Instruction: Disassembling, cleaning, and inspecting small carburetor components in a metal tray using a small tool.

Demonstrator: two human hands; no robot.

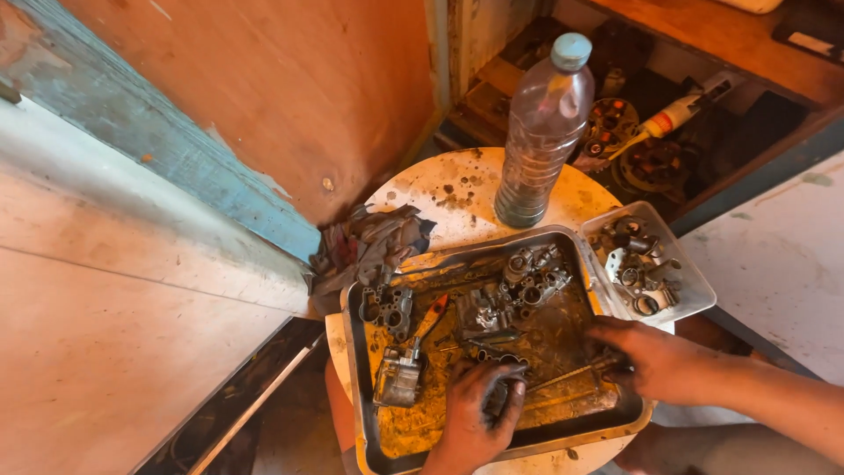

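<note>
A dirty metal tray (362,413) sits on a small round table (440,189). It holds several grimy carburetor parts (519,286) and red-handled pliers (431,317). My left hand (475,409) is at the tray's near edge, fingers curled around a small dark metal part. My right hand (655,356) reaches in from the right and grips the end of a thin metal tool (567,376) that lies across the tray toward my left hand.
A clear plastic bottle with a blue cap (541,132) stands behind the tray. A small plastic tray of metal bits (646,264) sits at right. A dirty rag (374,242) lies at left. A shelf with parts (651,132) is behind.
</note>
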